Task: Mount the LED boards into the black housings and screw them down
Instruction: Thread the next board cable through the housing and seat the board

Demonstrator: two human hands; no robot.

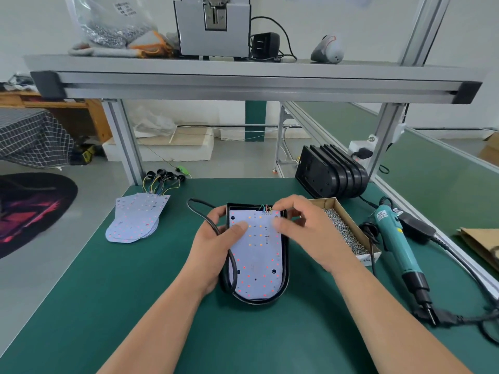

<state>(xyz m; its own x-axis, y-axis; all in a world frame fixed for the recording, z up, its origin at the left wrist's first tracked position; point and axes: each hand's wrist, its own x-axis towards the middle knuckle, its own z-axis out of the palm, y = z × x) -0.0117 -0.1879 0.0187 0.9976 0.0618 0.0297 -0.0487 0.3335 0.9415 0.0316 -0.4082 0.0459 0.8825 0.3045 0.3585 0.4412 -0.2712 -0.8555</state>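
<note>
Now: the left hand (216, 240) grips the black housing (285, 265) at its 9 o'clock wall, thumb pressing the LED board (256, 257) lying inside. Blurred, the right hand (305, 228) curls over the board's 1 o'clock corner by the wires (266, 208); whether it pinches anything we cannot tell. We judge: tuck wires, align holes, then fetch screws (343, 230) at 2 o'clock, screwdriver (393, 241) at 3.

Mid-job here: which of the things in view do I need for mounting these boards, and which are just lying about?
For the job:
board
housing
spare boards
spare housings
screw box
screwdriver

Lying about:
gloves
plastic bag
adapter
paper bag
</note>
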